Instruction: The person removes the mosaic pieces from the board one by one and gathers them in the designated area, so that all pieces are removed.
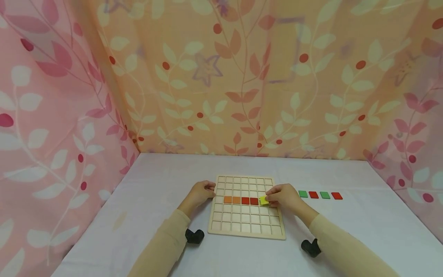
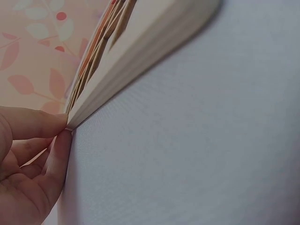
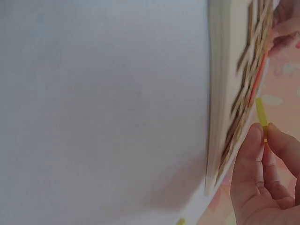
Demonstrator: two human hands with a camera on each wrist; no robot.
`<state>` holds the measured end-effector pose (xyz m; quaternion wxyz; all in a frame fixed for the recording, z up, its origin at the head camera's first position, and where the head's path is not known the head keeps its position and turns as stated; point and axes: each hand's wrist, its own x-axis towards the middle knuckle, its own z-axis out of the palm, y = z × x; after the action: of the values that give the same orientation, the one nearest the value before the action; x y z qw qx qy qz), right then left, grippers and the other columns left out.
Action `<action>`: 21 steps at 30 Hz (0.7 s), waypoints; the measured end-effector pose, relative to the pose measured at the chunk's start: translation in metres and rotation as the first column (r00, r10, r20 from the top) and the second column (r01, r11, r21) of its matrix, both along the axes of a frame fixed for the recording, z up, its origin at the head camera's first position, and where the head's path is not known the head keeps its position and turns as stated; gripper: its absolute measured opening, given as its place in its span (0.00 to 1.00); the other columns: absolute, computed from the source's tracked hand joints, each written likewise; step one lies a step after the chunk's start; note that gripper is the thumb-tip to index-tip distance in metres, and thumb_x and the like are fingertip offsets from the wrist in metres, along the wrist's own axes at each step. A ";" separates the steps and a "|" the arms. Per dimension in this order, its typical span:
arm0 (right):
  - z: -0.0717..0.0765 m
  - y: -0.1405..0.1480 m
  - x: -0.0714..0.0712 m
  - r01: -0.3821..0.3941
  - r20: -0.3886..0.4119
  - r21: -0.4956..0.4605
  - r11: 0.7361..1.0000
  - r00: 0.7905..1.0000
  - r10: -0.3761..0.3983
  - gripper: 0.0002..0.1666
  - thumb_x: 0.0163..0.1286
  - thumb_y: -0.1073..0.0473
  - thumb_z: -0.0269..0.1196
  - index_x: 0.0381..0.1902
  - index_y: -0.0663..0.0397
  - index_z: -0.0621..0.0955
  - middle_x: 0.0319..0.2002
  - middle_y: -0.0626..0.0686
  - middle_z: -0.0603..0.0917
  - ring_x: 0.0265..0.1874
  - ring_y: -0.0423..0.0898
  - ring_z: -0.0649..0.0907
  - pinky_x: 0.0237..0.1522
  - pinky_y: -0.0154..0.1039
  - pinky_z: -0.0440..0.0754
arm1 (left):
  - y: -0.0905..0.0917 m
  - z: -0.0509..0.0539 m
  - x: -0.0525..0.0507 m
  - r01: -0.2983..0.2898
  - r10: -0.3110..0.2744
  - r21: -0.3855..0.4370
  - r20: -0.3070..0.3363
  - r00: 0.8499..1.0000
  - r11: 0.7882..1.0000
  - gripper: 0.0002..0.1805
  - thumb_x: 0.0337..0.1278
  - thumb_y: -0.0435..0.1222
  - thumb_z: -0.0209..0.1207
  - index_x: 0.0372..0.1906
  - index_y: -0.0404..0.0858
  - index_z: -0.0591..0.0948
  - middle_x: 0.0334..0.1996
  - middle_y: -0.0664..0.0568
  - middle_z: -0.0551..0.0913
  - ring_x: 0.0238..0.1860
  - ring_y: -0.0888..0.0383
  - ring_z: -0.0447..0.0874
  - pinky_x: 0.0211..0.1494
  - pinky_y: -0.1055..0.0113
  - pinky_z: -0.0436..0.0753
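A wooden grid board [image 1: 246, 235] lies on the table. Across one of its rows run two orange tiles [image 1: 227, 199] and two red tiles [image 1: 245, 201]. My right hand [image 1: 285, 197] pinches a yellow square tile [image 1: 263, 201] between thumb and fingers, just right of the red pair. In the right wrist view that yellow tile [image 3: 261, 112] stands tilted, seen edge-on beside the board [image 3: 219, 93]. My left hand [image 1: 201, 192] holds the board's left edge; the left wrist view shows its thumb and a finger [image 2: 35, 124] pinching the wooden rim [image 2: 136, 58].
To the right of the board, green tiles [image 1: 303, 194] and red tiles [image 1: 313, 195] alternate in a row on the white tabletop [image 1: 166, 169]. Patterned cloth [image 1: 242, 115] hangs behind the table and along both sides. A black strap piece [image 1: 195, 236] sits at each wrist.
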<state>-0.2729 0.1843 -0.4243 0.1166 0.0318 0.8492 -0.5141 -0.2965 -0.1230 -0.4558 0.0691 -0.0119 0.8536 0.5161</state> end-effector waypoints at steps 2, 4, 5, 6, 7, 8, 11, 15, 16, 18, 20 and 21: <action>0.005 0.009 0.002 0.007 0.002 0.020 1.000 1.000 -0.007 0.12 0.63 0.64 0.69 0.42 0.68 0.85 0.33 0.52 0.88 0.27 0.40 0.83 0.35 0.35 0.86 | 0.000 -0.001 0.000 0.000 0.000 0.002 -0.001 1.000 1.000 0.19 0.55 0.26 0.64 0.54 0.30 0.81 0.41 0.45 0.83 0.40 0.56 0.79 0.45 0.67 0.79; 0.009 0.019 0.005 0.029 0.009 0.046 0.999 1.000 -0.029 0.14 0.63 0.62 0.70 0.43 0.66 0.85 0.35 0.53 0.88 0.28 0.40 0.84 0.36 0.35 0.86 | 0.000 -0.001 0.000 0.000 0.000 0.005 -0.003 1.000 1.000 0.19 0.54 0.26 0.64 0.54 0.30 0.81 0.41 0.45 0.83 0.40 0.56 0.79 0.45 0.67 0.80; 0.010 0.025 0.006 0.034 0.009 0.068 0.997 0.999 -0.035 0.15 0.62 0.61 0.70 0.44 0.65 0.85 0.36 0.53 0.88 0.28 0.39 0.83 0.35 0.34 0.86 | 0.000 -0.001 0.001 -0.003 0.003 0.006 -0.002 1.000 1.000 0.19 0.54 0.26 0.64 0.54 0.31 0.81 0.41 0.45 0.83 0.40 0.56 0.79 0.45 0.67 0.79; 0.012 0.031 0.007 0.040 0.013 0.076 0.996 0.999 -0.042 0.15 0.62 0.60 0.71 0.44 0.65 0.85 0.37 0.53 0.88 0.28 0.39 0.83 0.36 0.34 0.86 | 0.000 -0.001 0.001 -0.006 0.006 0.010 0.001 1.000 1.000 0.19 0.54 0.26 0.64 0.53 0.31 0.81 0.41 0.46 0.83 0.40 0.56 0.79 0.45 0.67 0.79; 0.012 0.037 0.009 0.042 0.013 0.080 0.996 0.999 -0.043 0.16 0.62 0.60 0.71 0.45 0.65 0.85 0.37 0.53 0.88 0.29 0.39 0.84 0.36 0.34 0.86 | 0.000 -0.001 0.001 -0.003 0.003 0.009 -0.003 1.000 1.000 0.19 0.54 0.25 0.64 0.53 0.30 0.81 0.41 0.45 0.83 0.40 0.56 0.79 0.45 0.67 0.79; 0.012 0.042 0.010 0.042 0.012 0.080 0.996 0.999 -0.043 0.17 0.61 0.60 0.71 0.45 0.66 0.85 0.37 0.53 0.88 0.29 0.39 0.84 0.35 0.34 0.85 | 0.000 -0.001 0.001 -0.003 0.003 0.008 -0.002 1.000 1.000 0.19 0.54 0.25 0.64 0.53 0.30 0.81 0.41 0.45 0.83 0.40 0.56 0.79 0.45 0.67 0.79; 0.010 0.058 0.013 0.038 0.010 0.072 0.997 0.999 -0.039 0.17 0.61 0.60 0.71 0.44 0.67 0.85 0.34 0.50 0.88 0.28 0.39 0.84 0.35 0.33 0.85 | 0.000 0.000 0.001 0.001 -0.001 0.004 -0.005 1.000 1.000 0.19 0.54 0.25 0.64 0.53 0.30 0.81 0.41 0.45 0.82 0.40 0.56 0.79 0.45 0.67 0.79; 0.006 0.073 0.014 0.055 0.024 0.063 0.997 0.998 -0.056 0.18 0.61 0.59 0.71 0.44 0.68 0.85 0.33 0.49 0.88 0.28 0.39 0.84 0.34 0.33 0.85 | 0.000 0.000 0.001 -0.003 0.003 0.003 -0.002 1.000 1.000 0.19 0.54 0.25 0.64 0.54 0.30 0.81 0.41 0.45 0.82 0.41 0.56 0.78 0.45 0.67 0.79; 0.005 0.076 0.014 0.058 0.024 0.075 0.995 0.998 -0.060 0.19 0.61 0.58 0.71 0.45 0.67 0.85 0.35 0.50 0.88 0.28 0.39 0.84 0.34 0.33 0.85 | 0.000 0.000 0.000 -0.003 0.003 0.003 -0.001 1.000 1.000 0.19 0.54 0.25 0.64 0.54 0.30 0.81 0.41 0.45 0.82 0.41 0.56 0.78 0.45 0.67 0.79; 0.004 0.082 0.014 0.071 0.034 0.094 0.993 0.997 -0.074 0.20 0.62 0.57 0.71 0.46 0.67 0.85 0.38 0.52 0.87 0.29 0.39 0.83 0.34 0.32 0.84 | 0.000 0.000 0.000 -0.003 0.003 0.005 -0.001 1.000 1.000 0.19 0.54 0.25 0.64 0.53 0.30 0.81 0.41 0.45 0.82 0.41 0.56 0.78 0.45 0.67 0.79; 0.002 0.086 0.014 0.086 0.048 0.115 0.990 0.995 -0.092 0.21 0.62 0.56 0.71 0.47 0.66 0.85 0.39 0.53 0.87 0.29 0.39 0.83 0.34 0.31 0.84 | 0.000 0.000 0.001 0.000 0.000 0.001 -0.005 1.000 1.000 0.19 0.54 0.25 0.65 0.53 0.30 0.81 0.41 0.45 0.82 0.41 0.56 0.79 0.45 0.68 0.79; 0.000 0.087 0.014 0.093 0.054 0.116 0.989 0.994 -0.100 0.21 0.62 0.56 0.72 0.47 0.66 0.85 0.38 0.53 0.87 0.28 0.39 0.83 0.34 0.31 0.84 | 0.000 -0.001 0.001 0.002 -0.002 0.000 -0.008 1.000 1.000 0.19 0.54 0.25 0.65 0.53 0.30 0.81 0.41 0.45 0.82 0.41 0.56 0.79 0.44 0.68 0.79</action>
<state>-0.2593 0.2716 -0.4239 0.1150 0.0946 0.8705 -0.4690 -0.2960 -0.1229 -0.4563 0.0660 -0.0092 0.8539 0.5162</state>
